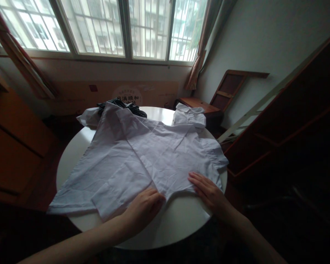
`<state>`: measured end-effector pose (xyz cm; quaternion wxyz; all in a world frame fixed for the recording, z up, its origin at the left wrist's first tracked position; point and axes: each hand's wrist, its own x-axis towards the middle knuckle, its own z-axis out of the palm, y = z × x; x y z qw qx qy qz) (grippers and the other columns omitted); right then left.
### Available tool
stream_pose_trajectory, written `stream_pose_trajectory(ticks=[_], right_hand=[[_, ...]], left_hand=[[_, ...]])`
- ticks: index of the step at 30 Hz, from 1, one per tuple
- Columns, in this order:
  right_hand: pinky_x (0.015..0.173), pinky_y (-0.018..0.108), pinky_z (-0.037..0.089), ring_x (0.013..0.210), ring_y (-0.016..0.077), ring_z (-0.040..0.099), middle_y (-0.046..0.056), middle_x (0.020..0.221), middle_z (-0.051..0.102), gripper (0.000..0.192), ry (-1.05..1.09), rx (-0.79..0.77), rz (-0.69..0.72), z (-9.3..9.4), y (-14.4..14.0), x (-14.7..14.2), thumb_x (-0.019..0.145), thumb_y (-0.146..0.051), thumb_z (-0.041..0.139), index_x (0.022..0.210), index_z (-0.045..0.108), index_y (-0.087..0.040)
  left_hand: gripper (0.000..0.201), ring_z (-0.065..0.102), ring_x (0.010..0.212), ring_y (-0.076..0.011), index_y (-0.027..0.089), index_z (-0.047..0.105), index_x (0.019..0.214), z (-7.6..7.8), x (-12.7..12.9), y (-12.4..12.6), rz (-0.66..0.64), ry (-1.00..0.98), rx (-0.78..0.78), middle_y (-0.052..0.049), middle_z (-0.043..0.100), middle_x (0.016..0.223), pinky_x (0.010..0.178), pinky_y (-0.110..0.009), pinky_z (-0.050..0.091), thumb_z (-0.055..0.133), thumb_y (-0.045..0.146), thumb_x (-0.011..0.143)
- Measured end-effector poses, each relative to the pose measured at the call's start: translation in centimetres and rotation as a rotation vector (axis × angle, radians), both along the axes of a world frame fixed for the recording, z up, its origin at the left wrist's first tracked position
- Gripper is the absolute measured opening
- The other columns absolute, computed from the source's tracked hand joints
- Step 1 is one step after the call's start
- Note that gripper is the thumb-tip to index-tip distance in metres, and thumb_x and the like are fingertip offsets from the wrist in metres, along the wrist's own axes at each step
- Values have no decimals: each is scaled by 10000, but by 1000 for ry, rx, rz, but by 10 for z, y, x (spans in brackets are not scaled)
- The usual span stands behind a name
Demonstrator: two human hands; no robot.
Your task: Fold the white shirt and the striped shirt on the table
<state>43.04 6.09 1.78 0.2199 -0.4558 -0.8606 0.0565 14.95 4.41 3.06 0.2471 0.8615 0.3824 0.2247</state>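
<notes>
Centrally, left hand [144,209] and right hand [207,190] press flat, fingers spread, on the crumpled white cotton shirt [143,157] covering the round white table [176,223].

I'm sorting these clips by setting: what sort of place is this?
Most likely a room in a home. A white shirt lies spread on a round white table under both hands, left hand and right hand. Behind it are a barred window with curtains and wooden furniture.

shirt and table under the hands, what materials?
Shirt: thin woven cloth, likely cotton or a blend, matte white, with fine creases throughout. Table: smooth white round top with a faint sheen, perhaps laminate or painted wood; cannot tell which.
</notes>
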Motion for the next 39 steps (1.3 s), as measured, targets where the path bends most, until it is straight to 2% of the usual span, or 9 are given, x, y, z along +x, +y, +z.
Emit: stream_pose_trajectory(ticks=[6, 9, 13, 17, 21, 26, 32, 36, 39], right_hand=[[982, 410, 378, 1211, 196, 390, 41, 1281, 474, 374, 3, 4, -1, 0, 1, 0, 859, -231, 376, 1218, 481, -239], [980, 421, 377, 1211, 200, 390, 39, 1284, 470, 377, -13, 19, 1, 0, 1, 0, 860, -225, 374, 1224, 472, -243], [976, 429, 379, 1213, 207, 386, 41, 1287, 466, 378, -34, 28, 1, -3, 1, 1, 858, -226, 378, 1225, 468, -238], [970, 431, 383, 1207, 208, 394, 38, 1282, 472, 380, -22, 33, -3, -5, 2, 1, 855, -233, 382, 1225, 466, -247], [973, 432, 378, 1206, 204, 396, 39, 1278, 476, 377, -29, 36, 1, -6, 2, 2, 856, -233, 375, 1221, 468, -243], [976, 418, 377, 1206, 202, 396, 38, 1277, 478, 376, -29, 39, -2, -5, 2, 2, 853, -241, 377, 1216, 476, -237], [978, 406, 374, 1205, 196, 397, 42, 1274, 482, 371, -37, 36, -1, -6, 3, 3, 853, -233, 379, 1209, 480, -229], [985, 409, 364, 1205, 198, 396, 47, 1273, 481, 367, -22, 14, -11, -6, 3, 1, 850, -223, 381, 1201, 485, -227], [971, 410, 377, 1181, 206, 426, 64, 1246, 506, 337, 6, -34, -26, 2, 4, -1, 845, -246, 397, 1157, 521, -216]], left_hand=[[240, 553, 797, -164, 236, 547, 1020, 7, -16, -12, 33, 50, 37, -56, 586, 865, 695, -294, 480, 443, 191, 808], [283, 534, 940, -189, 251, 515, 1081, 9, -33, -16, 88, 46, 108, -77, 573, 1027, 787, -339, 481, 456, 206, 808], [377, 459, 1124, -219, 240, 457, 1185, 3, -64, -24, 123, 130, 256, -83, 519, 1202, 893, -372, 448, 469, 230, 808], [284, 520, 1064, -206, 247, 541, 1086, -6, -90, -33, 203, 201, 459, -61, 594, 1115, 855, -357, 475, 439, 201, 825], [232, 568, 982, -214, 247, 596, 978, -6, -106, -39, 275, 321, 577, -56, 633, 1040, 784, -351, 499, 426, 195, 828], [240, 609, 884, -205, 226, 610, 949, 2, -121, -42, 278, 356, 634, -68, 651, 993, 712, -323, 517, 404, 189, 833], [309, 621, 849, -145, 179, 540, 1111, 9, -134, -51, 243, 266, 632, -65, 667, 944, 715, -239, 510, 350, 174, 868], [276, 621, 843, -131, 171, 586, 1023, 11, -137, -51, 227, 244, 673, -46, 674, 916, 729, -223, 501, 354, 178, 874], [252, 618, 841, -132, 181, 604, 990, 9, -140, -49, 227, 238, 668, -41, 672, 915, 733, -226, 498, 385, 186, 865]])
